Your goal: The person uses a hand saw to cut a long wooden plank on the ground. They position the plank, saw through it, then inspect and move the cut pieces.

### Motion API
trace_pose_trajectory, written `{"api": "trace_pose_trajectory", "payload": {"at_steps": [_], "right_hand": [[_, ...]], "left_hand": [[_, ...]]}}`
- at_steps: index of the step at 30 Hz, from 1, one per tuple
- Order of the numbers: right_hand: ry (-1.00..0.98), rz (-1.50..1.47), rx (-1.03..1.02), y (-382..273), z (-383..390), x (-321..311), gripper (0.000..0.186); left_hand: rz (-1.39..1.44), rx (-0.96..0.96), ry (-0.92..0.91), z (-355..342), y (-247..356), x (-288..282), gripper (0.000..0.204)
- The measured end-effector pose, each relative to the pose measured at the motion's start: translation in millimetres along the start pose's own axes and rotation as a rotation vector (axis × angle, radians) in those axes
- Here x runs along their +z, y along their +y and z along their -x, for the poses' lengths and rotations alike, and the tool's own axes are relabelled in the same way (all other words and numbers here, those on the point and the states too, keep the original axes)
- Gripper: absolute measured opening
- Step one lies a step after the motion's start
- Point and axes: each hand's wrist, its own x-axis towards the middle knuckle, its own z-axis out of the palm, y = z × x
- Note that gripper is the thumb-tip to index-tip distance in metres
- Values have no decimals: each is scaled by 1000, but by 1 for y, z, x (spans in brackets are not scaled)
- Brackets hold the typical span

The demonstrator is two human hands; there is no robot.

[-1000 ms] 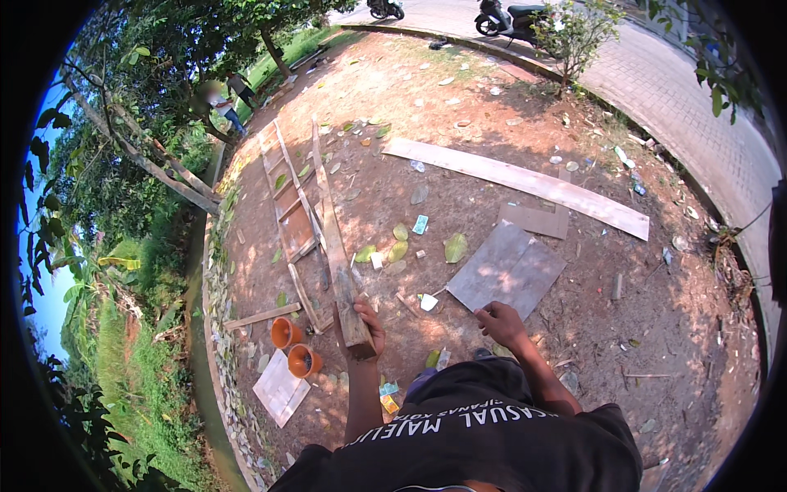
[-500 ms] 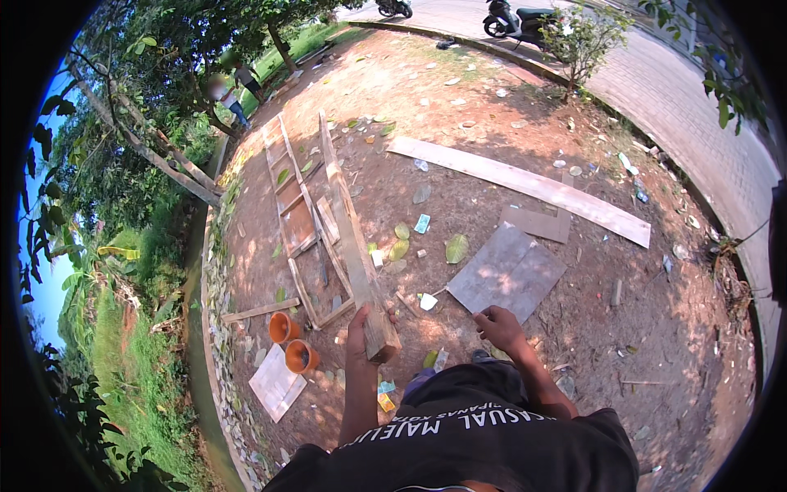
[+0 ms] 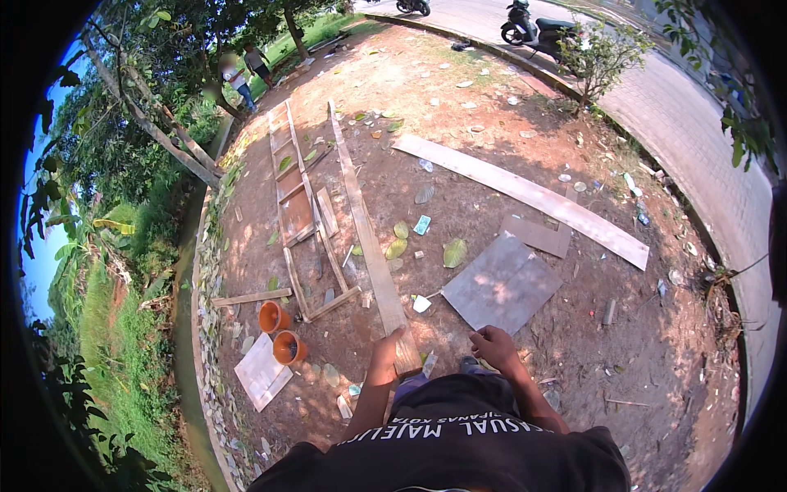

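My left hand (image 3: 385,351) is closed around the near end of a long wooden plank (image 3: 370,242). The plank stretches away from my body over the dirt. Its very end is partly hidden by my hand and my dark shirt. My right hand (image 3: 492,344) hangs in front of me, fingers curled together; whether they hold anything small cannot be made out. Left of the plank lies a ladder-like wooden frame (image 3: 334,303) with several crosspieces. Beyond my right hand, a grey square board (image 3: 504,283) rests flat on the ground.
Two orange buckets (image 3: 289,348) stand at the left beside a pale board (image 3: 261,373). A long pale plank (image 3: 525,197) lies farther right. A water channel (image 3: 187,328) borders the left side; a paved road (image 3: 697,156) with motorbikes borders the right. Two people stand far off.
My left hand has moved down and slightly right, lowering the plank's near end. My right hand has shifted slightly lower, fingers still curled.
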Motion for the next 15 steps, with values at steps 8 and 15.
{"api": "trace_pose_trajectory", "payload": {"at_steps": [8, 15], "right_hand": [[-13, 26, 12, -26, -10, -7, 38], [-46, 34, -10, -21, -27, -6, 41]], "left_hand": [[-504, 267, 336, -21, -41, -66, 47], [-1177, 175, 717, 18, -23, -79, 60]]}}
